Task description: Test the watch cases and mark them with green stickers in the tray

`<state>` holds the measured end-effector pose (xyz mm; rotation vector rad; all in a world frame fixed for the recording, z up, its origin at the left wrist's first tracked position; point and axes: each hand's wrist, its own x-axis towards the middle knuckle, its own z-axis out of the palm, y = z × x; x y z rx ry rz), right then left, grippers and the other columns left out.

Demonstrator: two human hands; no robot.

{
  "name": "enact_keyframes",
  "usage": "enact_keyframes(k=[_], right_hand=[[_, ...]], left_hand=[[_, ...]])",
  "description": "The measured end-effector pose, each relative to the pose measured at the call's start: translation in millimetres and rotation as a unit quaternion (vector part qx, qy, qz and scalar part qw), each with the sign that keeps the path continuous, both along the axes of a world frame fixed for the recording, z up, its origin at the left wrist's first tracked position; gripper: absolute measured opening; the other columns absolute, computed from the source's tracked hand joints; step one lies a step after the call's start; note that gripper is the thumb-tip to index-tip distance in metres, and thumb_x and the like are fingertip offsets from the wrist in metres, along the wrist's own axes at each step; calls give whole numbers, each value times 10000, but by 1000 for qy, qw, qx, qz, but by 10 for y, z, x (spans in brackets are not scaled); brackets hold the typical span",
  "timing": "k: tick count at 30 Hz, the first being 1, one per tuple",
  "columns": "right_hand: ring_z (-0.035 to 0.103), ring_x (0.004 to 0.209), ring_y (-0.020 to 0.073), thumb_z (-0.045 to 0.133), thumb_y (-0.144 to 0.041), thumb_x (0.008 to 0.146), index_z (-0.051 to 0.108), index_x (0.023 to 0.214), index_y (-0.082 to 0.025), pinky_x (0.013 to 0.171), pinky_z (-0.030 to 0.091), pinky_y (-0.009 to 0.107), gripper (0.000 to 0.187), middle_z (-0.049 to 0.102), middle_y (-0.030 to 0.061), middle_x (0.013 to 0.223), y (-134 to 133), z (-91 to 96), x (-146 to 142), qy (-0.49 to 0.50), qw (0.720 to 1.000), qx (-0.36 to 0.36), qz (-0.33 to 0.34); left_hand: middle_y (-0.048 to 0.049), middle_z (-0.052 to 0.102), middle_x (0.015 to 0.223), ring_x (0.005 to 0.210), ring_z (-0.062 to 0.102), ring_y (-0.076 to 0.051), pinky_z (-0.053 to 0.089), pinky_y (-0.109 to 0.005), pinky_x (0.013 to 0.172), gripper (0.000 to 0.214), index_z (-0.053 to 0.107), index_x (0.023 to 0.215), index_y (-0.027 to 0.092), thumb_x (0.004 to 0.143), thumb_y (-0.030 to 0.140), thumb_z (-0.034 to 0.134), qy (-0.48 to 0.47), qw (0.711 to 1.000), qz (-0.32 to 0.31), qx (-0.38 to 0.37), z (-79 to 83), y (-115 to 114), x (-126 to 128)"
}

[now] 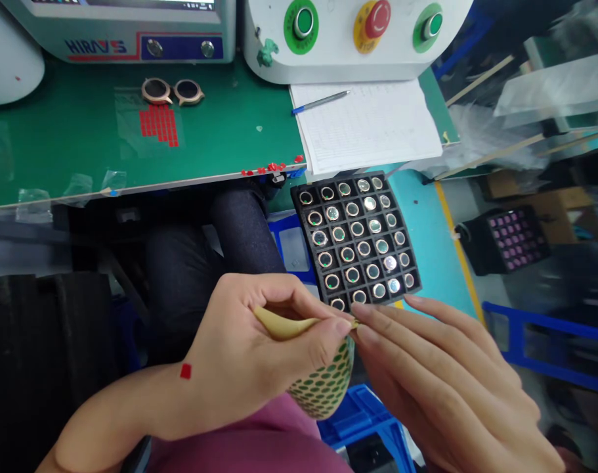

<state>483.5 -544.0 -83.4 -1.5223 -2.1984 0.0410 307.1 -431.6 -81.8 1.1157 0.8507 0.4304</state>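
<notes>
Just above my lap, my left hand (274,348) is closed on a soft pale-yellow piece (283,325), thumb and forefinger pinching its narrow end. A rounded yellow piece with a green honeycomb pattern (325,387) hangs below that thumb; I cannot tell whether the two are one item. My right hand (441,368) comes from the right, its fingertips pressed together at the same narrow yellow tip. A small red square (185,371) sticks to my left wrist. Beyond the fingertips lies a black compartment tray (417,288) of round watch faces with rose-gold rims.
On the green table (230,131) lie two watch cases (173,90), a sheet of red stickers (159,125), papers (367,131) and a pen (323,102). Machine housings (358,56) with buttons stand behind. A blue stool (367,420) is below, and another black tray (518,240) stands at right.
</notes>
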Motion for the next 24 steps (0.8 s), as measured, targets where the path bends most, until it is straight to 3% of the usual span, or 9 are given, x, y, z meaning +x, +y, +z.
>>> enact_keyframes(k=[7,24], right_hand=[[658,1087,231,467,-161,933,677,1109,-110,986,498,409,278,662,99,1249,12,28,-6,-52,998,19,32],[623,1146,189,456,-84,930,676,1106,-131,1068,435,373,286,663,64,1256,-14,46,-52,-58,998,28,13]], left_hand=[[-29,755,689,570,666,-116,513,-146,495,146,705,637,157,764,229,701,-8,1000,8,-16,-25,-26,-3],[-46,758,698,583,668,-119,504,-155,520,132,696,626,154,724,237,726,-22,994,28,-100,-66,-50,20]])
